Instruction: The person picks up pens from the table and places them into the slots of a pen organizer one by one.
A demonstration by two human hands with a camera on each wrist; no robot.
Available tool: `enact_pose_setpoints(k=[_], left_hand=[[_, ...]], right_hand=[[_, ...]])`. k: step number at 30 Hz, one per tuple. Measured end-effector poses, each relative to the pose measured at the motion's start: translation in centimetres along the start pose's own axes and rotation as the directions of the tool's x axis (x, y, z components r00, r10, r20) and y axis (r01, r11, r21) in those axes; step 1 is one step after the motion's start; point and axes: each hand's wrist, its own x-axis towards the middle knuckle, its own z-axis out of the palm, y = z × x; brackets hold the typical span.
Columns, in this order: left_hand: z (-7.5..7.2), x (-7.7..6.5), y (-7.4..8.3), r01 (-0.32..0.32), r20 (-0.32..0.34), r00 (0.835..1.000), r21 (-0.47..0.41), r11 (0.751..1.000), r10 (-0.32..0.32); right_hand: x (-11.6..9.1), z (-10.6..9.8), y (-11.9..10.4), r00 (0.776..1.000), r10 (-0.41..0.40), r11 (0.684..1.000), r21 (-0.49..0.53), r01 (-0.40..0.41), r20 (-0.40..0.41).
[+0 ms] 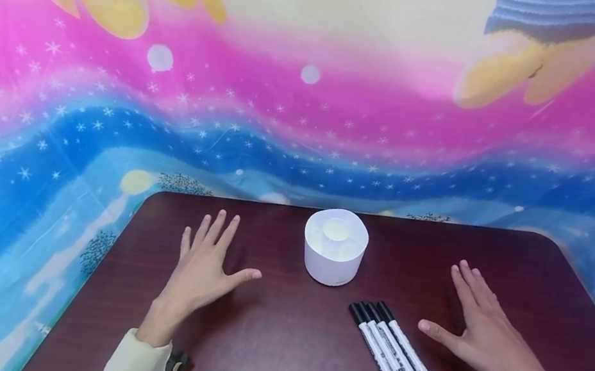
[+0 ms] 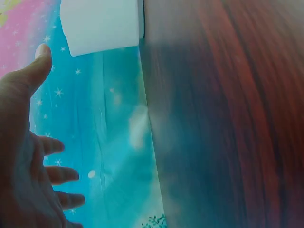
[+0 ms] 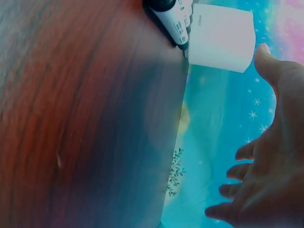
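A white round container (image 1: pixel 334 259) with a smaller ring in its middle stands on the dark wooden table, near its far edge. In front of it and slightly right lie several whiteboard markers (image 1: pixel 391 349), side by side, black caps toward the container. My left hand (image 1: pixel 204 271) is held left of the container with fingers spread and nothing in it. To the right of the markers, my right hand (image 1: pixel 490 336) is likewise spread and holds nothing. Both wrist views show the container (image 2: pixel 102 23) beyond the thumb; in the right one the markers (image 3: pixel 173 21) overlap its side.
The dark reddish table (image 1: pixel 260 348) has rounded far corners. Behind and around it hangs a colourful cloth (image 1: pixel 264 102) in pink and blue with snowflakes. A small black object (image 1: pixel 177 364) shows at the left sleeve cuff.
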Motion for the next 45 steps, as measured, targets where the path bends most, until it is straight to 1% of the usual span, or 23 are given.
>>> enact_pose_setpoints(k=[7, 17, 21, 24, 27, 32, 34, 39, 45], left_hand=[[0.4, 0.9, 1.2, -0.065, -0.009, 0.998, -0.074, 0.995, 0.065], [1.0, 2.0, 2.4, -0.143, -0.025, 0.990, -0.146, 0.979, 0.140], [1.3, 2.6, 3.0, -0.177, -0.035, 0.984, -0.162, 0.971, 0.173], [1.5, 2.9, 3.4, -0.195, -0.043, 0.981, -0.185, 0.963, 0.190], [1.7, 3.2, 4.0, -0.197, -0.039, 0.980, -0.218, 0.956, 0.193], [2.0, 3.7, 4.7, -0.208, -0.020, 0.977, -0.256, 0.944, 0.210], [2.1, 3.9, 4.9, -0.221, -0.022, 0.975, -0.268, 0.938, 0.223], [2.6, 4.6, 5.3, -0.241, -0.030, 0.970, -0.299, 0.923, 0.243], [3.5, 5.4, 5.5, -0.230, -0.007, 0.970, -0.353, 0.907, 0.243]], right_hand=[[0.0, 0.5, -0.8, 0.999, 0.007, 1.000, 0.020, -0.008, 0.039], [0.0, 1.0, -1.4, 0.999, -0.028, 0.998, 0.058, 0.026, 0.036], [0.0, 1.2, -1.4, 0.998, -0.061, 0.996, 0.071, 0.060, 0.017], [0.1, 1.3, -1.2, 0.996, -0.083, 0.993, 0.085, 0.082, 0.011], [0.3, 1.5, -1.0, 0.996, -0.088, 0.988, 0.127, 0.085, 0.018], [0.6, 1.8, -0.7, 0.994, -0.107, 0.967, 0.235, 0.097, 0.033], [0.7, 1.9, -0.6, 0.993, -0.112, 0.956, 0.279, 0.095, 0.046], [1.0, 2.0, -0.3, 0.989, -0.083, 0.924, 0.380, 0.032, 0.120], [1.2, 2.0, -0.1, 0.978, -0.055, 0.882, 0.469, -0.047, 0.202]])
